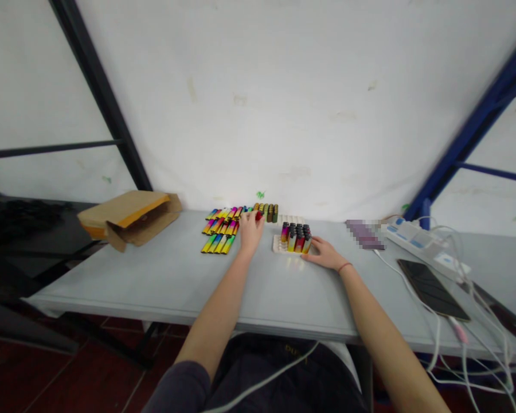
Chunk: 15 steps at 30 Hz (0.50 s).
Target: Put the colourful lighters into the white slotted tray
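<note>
My left hand (250, 234) is closed in a pinch at the back middle of the table, with a small red lighter (258, 215) at its fingertips. Just left of it lie several shiny multicoloured lighters (218, 244) flat in rows. Behind the fingers, a group of gold-topped lighters (266, 211) stands in a pale holder. My right hand (324, 253) curls its thumb and fingers around the right end of a white tray (277, 245). Several lighters with black tops (298, 238) stand upright in that tray; slots at its left side show bare.
A torn brown paper package (129, 212) lies at the left. To the right are a purple phone (363, 234), a black phone (432, 289), a white power strip (427, 249) and tangled white cables. Another pale holder (291, 219) sits against the wall.
</note>
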Available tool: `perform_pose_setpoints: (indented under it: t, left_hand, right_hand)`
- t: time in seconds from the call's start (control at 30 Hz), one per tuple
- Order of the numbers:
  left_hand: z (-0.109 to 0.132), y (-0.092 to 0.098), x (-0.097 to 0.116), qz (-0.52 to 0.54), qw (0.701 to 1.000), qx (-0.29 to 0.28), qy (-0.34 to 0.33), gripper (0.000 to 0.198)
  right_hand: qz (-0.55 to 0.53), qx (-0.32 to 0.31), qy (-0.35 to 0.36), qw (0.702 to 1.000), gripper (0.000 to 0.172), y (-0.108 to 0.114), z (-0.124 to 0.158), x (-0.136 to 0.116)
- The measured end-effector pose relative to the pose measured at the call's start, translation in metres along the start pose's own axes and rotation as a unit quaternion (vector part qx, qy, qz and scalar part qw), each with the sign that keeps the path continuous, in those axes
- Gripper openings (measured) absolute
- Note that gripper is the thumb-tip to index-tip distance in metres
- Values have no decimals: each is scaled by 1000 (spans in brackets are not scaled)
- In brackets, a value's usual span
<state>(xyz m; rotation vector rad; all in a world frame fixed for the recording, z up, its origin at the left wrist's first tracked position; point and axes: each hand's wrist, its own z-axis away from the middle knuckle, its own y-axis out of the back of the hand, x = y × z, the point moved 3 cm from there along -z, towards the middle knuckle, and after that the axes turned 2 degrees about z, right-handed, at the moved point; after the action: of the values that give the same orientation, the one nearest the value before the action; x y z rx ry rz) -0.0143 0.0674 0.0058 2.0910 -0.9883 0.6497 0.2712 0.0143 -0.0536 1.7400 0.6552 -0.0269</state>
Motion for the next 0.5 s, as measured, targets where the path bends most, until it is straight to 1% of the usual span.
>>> perform_pose_setpoints:
  t: [0.07,0.13,0.23,0.3,0.4,0.5]
  left_hand:
    - [-2,4,7,2,999,-38,-19,25]
    - [-4,5,13,46,993,-104,-36,25]
    - [-1,1,19,147,963,-222,-34,29]
    - [2,-5,21,205,938,-279,-26,33]
    - [9,-14,21,250,913,-320,-22,33]
    - [13,-20,20,240,912,-332,-35,28]
  right_hand:
    - [2,-1,3,1000,66,-1,0,0]
    - [5,-2,7,1000,67,-1,0,0]
    - [12,-4,9,1000,68,-1,-1,0]
    - [17,-6,9,1000,69,-2,-1,0]
    - [19,-4,10,1000,69,-1,-1,-1]
    - [20,-3,12,1000,69,-1,-1,-1]
